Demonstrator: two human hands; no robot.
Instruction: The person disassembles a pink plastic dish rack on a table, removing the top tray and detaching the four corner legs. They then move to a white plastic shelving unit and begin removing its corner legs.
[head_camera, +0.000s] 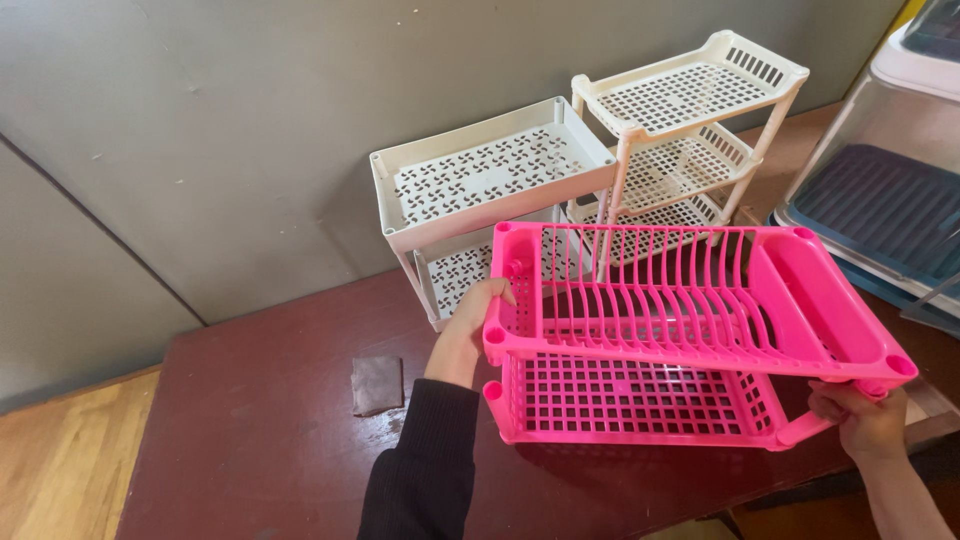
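I have the pink dish rack (680, 335) held above the dark red table (260, 440), tilted so its right end sits higher and nearer to me than its left. My left hand (468, 335) grips the rack's left end at about nine o'clock, fingers curled over the top rim beside the corner post. My right hand (868, 418) is closed around the lower right corner post at about four o'clock, under the long cutlery trough. Both hands are clamped on the rack, neither open. To handle it well, I judge that the two tiers should be kept level with each other, since the posts look like push-fit joints that could slip apart if I twist one end against the other. At twelve o'clock, just behind the rack, stand a white shelf unit (490, 180) and a cream three-tier shelf (690, 120), close enough that a swing of the far rim could knock them. A small dark cloth (377, 384) lies on the table at eight o'clock, and a clear-lidded blue bin (880, 200) sits at two o'clock.
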